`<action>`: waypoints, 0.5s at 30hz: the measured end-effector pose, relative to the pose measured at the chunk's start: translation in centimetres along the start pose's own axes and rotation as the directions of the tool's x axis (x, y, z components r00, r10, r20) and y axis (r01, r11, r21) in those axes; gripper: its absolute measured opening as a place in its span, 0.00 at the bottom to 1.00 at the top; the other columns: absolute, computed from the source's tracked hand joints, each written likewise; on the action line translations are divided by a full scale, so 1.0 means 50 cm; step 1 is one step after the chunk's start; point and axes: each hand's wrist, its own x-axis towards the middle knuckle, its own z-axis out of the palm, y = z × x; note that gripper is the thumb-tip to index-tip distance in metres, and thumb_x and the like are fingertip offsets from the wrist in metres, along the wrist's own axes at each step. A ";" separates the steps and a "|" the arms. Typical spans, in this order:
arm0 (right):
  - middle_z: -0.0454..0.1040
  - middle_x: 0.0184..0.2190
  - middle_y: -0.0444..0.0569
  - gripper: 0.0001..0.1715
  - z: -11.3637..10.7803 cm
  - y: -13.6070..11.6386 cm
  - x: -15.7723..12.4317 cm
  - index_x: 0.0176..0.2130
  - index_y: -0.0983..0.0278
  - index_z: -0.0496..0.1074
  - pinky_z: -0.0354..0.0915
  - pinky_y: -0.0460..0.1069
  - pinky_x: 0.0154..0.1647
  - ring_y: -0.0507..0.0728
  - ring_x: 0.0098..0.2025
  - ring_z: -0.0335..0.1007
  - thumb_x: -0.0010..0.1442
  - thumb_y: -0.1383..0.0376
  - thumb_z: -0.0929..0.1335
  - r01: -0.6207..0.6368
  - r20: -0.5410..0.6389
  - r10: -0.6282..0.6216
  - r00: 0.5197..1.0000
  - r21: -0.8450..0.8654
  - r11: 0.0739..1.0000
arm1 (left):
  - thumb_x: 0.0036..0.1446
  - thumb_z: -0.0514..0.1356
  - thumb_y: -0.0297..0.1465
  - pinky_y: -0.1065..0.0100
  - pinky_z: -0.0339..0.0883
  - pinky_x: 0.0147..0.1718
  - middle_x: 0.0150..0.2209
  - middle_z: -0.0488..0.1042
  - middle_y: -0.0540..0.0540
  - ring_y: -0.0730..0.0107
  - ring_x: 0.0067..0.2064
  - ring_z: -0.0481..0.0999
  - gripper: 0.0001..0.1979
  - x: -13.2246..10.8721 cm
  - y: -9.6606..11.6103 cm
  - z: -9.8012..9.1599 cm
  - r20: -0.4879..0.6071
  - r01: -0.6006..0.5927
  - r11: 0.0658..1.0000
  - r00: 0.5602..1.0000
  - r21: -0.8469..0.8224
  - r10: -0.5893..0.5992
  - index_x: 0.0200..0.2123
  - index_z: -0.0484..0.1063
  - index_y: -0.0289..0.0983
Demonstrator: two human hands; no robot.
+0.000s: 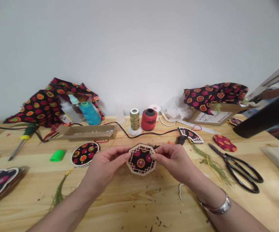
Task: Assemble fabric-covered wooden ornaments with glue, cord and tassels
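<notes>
Above the wooden table, the left hand and right hand held up an eight-sided wooden frame backed with patterned black cloth, their fingertips pinching its opposite edges. Black scissors lay off to the right, a round cloth disc to the left. Farther away stood a gold spool and a red spool.
</notes>
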 end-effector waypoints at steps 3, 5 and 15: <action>0.74 0.20 0.45 0.10 -0.002 0.002 -0.001 0.25 0.64 0.75 0.61 0.47 0.23 0.51 0.21 0.63 0.52 0.60 0.70 0.019 -0.005 -0.019 1.000 -0.053 0.998 | 0.49 0.69 0.37 0.69 0.72 0.39 0.36 0.83 0.46 0.65 0.37 0.79 0.10 0.003 0.005 -0.007 0.035 -0.011 0.995 0.999 0.099 0.008 0.35 0.81 0.40; 0.74 0.20 0.45 0.10 -0.004 0.004 -0.001 0.25 0.64 0.75 0.60 0.47 0.22 0.51 0.21 0.62 0.53 0.61 0.70 0.042 -0.007 -0.043 0.999 -0.090 0.995 | 0.49 0.68 0.38 0.68 0.71 0.38 0.34 0.82 0.46 0.65 0.35 0.79 0.10 0.004 0.009 -0.011 0.057 -0.031 0.987 0.998 0.155 0.022 0.34 0.81 0.39; 0.74 0.23 0.45 0.07 -0.010 -0.001 -0.008 0.26 0.63 0.76 0.62 0.47 0.29 0.52 0.27 0.67 0.55 0.68 0.70 0.326 0.000 -0.340 0.940 -0.286 0.901 | 0.47 0.67 0.33 0.70 0.70 0.34 0.30 0.82 0.47 0.63 0.33 0.78 0.04 0.009 0.036 -0.026 0.145 -0.234 0.900 0.970 0.367 0.193 0.29 0.82 0.42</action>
